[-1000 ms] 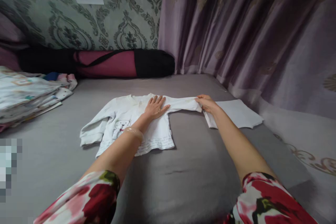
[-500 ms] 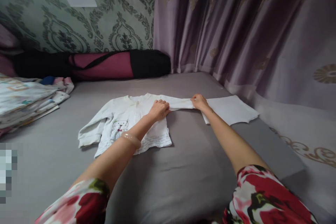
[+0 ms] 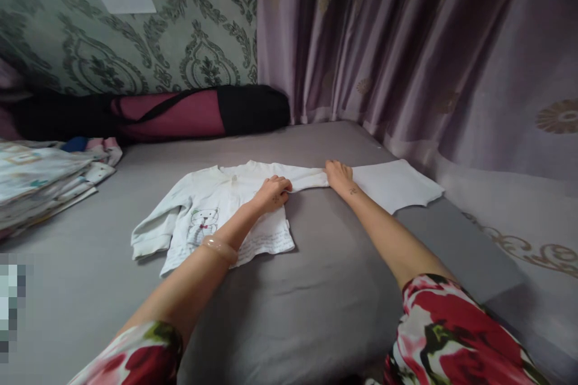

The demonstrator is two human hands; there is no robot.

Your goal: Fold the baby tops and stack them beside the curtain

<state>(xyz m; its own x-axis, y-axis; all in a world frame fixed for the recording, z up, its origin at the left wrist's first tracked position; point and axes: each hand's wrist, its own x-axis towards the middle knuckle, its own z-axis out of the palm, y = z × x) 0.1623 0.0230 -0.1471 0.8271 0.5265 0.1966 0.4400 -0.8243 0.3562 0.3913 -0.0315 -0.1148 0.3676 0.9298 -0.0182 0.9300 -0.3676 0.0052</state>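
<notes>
A small white long-sleeved shirt point(image 3: 228, 198) with a bear print lies spread on the grey bed sheet point(image 3: 325, 289). My left hand point(image 3: 273, 192) is closed on it where the sleeve on the right meets the body, fingers curled over the cloth. At that sleeve's cuff end, my right hand point(image 3: 338, 175) grips the fabric, and the sleeve point(image 3: 309, 178) runs straight between the two hands. The cuff is hidden under my right fingers. The opposite sleeve point(image 3: 156, 231) lies bent downward on the sheet. Just beyond my right hand is a flat white cloth point(image 3: 392, 183).
A pile of folded clothes point(image 3: 45, 183) sits at the left. Along the wall lies a long black and maroon bag point(image 3: 180, 114). Purple curtains point(image 3: 406, 42) hang down the right side, beside the bed's edge.
My right hand has turned, its back now facing up more, and has shifted slightly left at the sleeve end. My left hand stays at the shoulder end. The view has shifted slightly.
</notes>
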